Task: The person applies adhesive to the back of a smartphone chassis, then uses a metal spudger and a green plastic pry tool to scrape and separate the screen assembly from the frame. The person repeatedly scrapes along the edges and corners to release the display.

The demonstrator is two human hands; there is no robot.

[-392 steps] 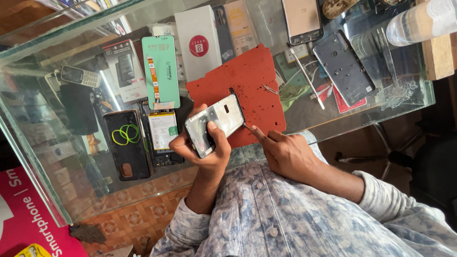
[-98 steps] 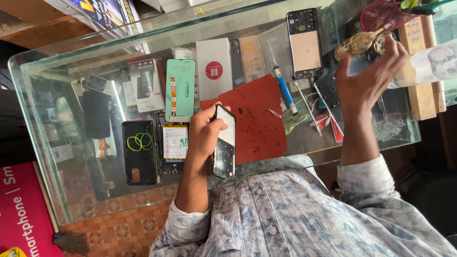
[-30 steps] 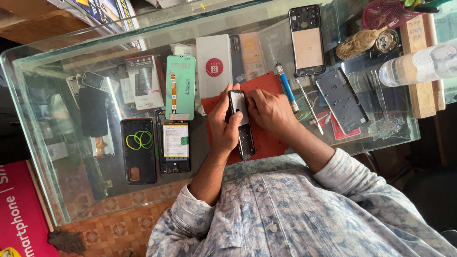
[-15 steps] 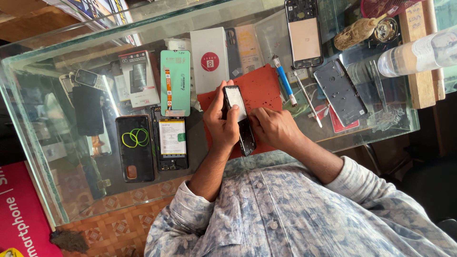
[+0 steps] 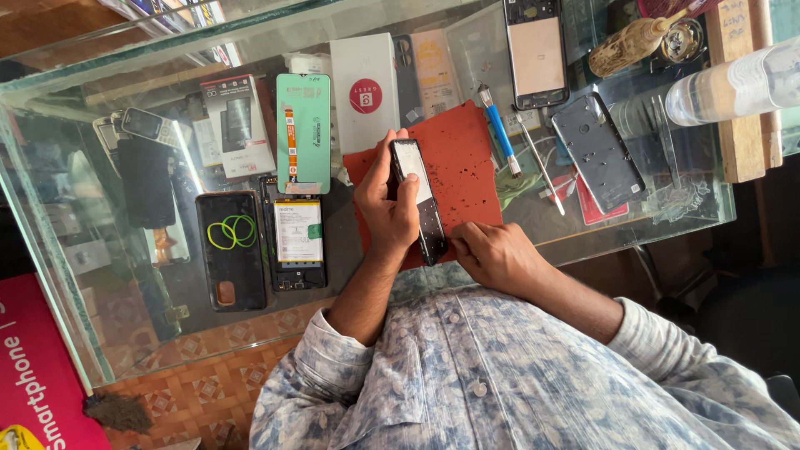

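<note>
Since half a second ago the right hand [image 5: 492,254] has slid down to the lower end of the dark phone [image 5: 419,200], fingers curled and pinching at its bottom edge. Left hand [image 5: 385,208] grips the phone on edge, thumb on its face, above the red mat [image 5: 462,158]. Beyond lie a blue-handled tool [image 5: 499,129] and grey back cover [image 5: 597,152] on the glass counter [image 5: 100,333].

Glass bench [image 5: 683,221] carried red mat [image 5: 467,158]. Blue-handled tool [image 5: 498,129] lay at mat's right edge. Grey back cover [image 5: 597,152] sat right of it, phone frame [image 5: 535,52] above. Green screen package [image 5: 303,133] and white box [image 5: 364,92] lay left of mat. Clear bottle [image 5: 733,83] rested on wooden block [image 5: 746,142].
</note>
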